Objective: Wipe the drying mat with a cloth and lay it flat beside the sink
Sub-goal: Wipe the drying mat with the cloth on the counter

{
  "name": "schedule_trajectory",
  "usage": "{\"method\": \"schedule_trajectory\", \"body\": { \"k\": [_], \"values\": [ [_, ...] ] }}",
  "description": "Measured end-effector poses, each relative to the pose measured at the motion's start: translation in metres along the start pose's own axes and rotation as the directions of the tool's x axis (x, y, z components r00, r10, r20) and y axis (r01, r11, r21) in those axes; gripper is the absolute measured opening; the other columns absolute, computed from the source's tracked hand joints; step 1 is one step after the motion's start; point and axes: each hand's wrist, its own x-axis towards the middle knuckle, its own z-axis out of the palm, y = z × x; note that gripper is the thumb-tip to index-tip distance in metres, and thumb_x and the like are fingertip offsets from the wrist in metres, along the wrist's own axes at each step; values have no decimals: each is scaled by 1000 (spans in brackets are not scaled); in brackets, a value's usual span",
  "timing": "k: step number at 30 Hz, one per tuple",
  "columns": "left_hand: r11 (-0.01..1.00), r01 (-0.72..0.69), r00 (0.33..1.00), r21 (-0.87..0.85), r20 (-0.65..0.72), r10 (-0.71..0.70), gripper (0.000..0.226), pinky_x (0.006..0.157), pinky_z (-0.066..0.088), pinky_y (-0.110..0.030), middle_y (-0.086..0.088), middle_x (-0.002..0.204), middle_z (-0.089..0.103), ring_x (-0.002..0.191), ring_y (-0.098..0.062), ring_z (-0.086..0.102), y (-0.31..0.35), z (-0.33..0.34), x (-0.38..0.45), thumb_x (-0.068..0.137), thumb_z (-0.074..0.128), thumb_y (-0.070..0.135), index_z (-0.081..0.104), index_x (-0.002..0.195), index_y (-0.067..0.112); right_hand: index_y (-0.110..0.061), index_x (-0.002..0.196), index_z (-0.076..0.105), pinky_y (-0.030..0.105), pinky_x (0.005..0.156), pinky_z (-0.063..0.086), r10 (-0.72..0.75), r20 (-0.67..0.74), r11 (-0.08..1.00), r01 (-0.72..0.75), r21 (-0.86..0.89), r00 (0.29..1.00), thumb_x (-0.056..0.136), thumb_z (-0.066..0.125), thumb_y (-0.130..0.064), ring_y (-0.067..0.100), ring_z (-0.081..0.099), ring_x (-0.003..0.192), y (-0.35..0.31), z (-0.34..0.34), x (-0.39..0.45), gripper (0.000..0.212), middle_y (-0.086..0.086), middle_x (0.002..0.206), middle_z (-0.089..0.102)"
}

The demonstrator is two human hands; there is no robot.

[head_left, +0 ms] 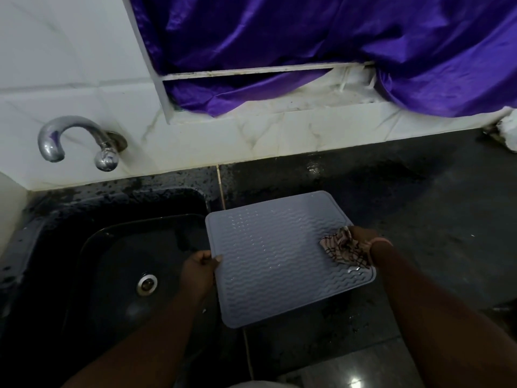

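The drying mat [282,256] is a grey rectangle with a wavy ribbed surface and a raised border. It is held above the dark desk [405,208], just at the right of the sink [117,261]; its left edge reaches over the rim of the sink. The mat looks a little tilted, and a shadow is under its near edge, so it does not lie flat on the desk. Small drops of water shine on the ribs.

The left hand [198,271] grasps the left edge of the mat: the thumb is on top of the border and the other fingers are curled below it. The right hand [363,242] is at the right edge of the mat and clutches a crumpled cloth [345,249], white with dark checked lines. The cloth touches the surface of the mat near its right border. A thin pink band is around the right wrist.

The sink is black and has a metal drain [147,284] in the bottom. A curved chrome tap [75,141] comes out of the white tiled wall above it. Behind the desk, a purple curtain [321,51] hangs over a white window frame.
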Motion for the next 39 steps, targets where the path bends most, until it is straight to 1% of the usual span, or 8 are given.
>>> {"method": "schedule_trajectory", "body": {
  "k": [2, 7, 14, 18, 22, 27, 33, 39],
  "values": [
    [1000, 10, 1000, -2, 3, -10, 16, 81, 59, -53, -12, 100, 74, 93, -31, 71, -3, 4, 2, 87, 75, 12, 69, 101, 7, -12, 140, 55, 19, 89, 49, 9, -39, 999, -11, -48, 999, 100, 53, -40, 35, 51, 131, 11, 5, 11, 49, 15, 145, 52],
    [998, 18, 1000, 54, 21, -19, 14, 82, 59, -56, -16, 97, 73, 91, -33, 71, 0, 6, 7, 84, 75, 4, 66, 94, 5, -17, 136, 57, 46, 112, 41, 68, -67, 992, -60, 115, 995, 68, 50, -73, 39, 52, 130, 43, 21, 52, 89, 19, 145, 52],
    [948, -96, 994, 303, -18, 107, 33, 78, 61, -45, -4, 96, 68, 85, -20, 68, -2, 2, -5, 80, 80, 15, 61, 107, 18, -2, 136, 46, 43, 94, 46, 201, -505, 884, 67, 463, 839, 93, 61, -33, 42, 60, 111, -36, 29, -69, 55, 26, 123, 62],
    [855, -280, 960, 436, 149, 238, 48, 81, 57, -36, 10, 89, 64, 83, -6, 63, -9, -9, -14, 77, 79, 4, 60, 112, 31, -8, 142, 42, 44, 95, 47, 80, -653, 947, 147, 286, 753, 96, 57, -36, 40, 58, 114, -49, 52, -80, 56, 22, 132, 55],
    [683, -387, 922, 619, 261, 285, 86, 88, 47, -32, 5, 101, 56, 95, -12, 57, -11, -15, -13, 81, 79, 18, 30, 148, 41, -16, 143, 45, 48, 96, 48, 18, -470, 981, 75, 177, 883, 95, 54, -34, 41, 57, 107, -62, 80, -77, 52, 19, 134, 40],
    [659, -324, 945, 679, 256, 202, 76, 105, 45, -44, -13, 137, 52, 123, -27, 56, -8, -14, -12, 87, 73, 22, 35, 152, 29, -14, 137, 45, 38, 93, 52, -92, -407, 975, 164, 146, 909, 98, 51, -33, 27, 60, 108, -131, 127, -104, 44, 16, 138, 45],
    [623, -412, 907, 665, 235, 350, 43, 98, 44, -30, 3, 132, 58, 113, -16, 58, -17, -18, -9, 99, 56, 25, 51, 139, 39, -24, 132, 55, 34, 100, 47, -609, -36, 791, 610, 50, 792, 93, 56, -32, 23, 58, 106, -172, 179, -144, 41, 7, 127, 46],
    [525, -336, 941, 782, 303, 150, 79, 102, 45, -40, -15, 143, 44, 122, -30, 55, -13, -23, 4, 84, 74, 43, 33, 151, 38, -25, 121, 56, 37, 80, 52, -173, -496, 961, 257, 105, 851, 99, 44, -50, 15, 62, 88, -67, 84, -88, 35, 6, 118, 56]
  ]
}}
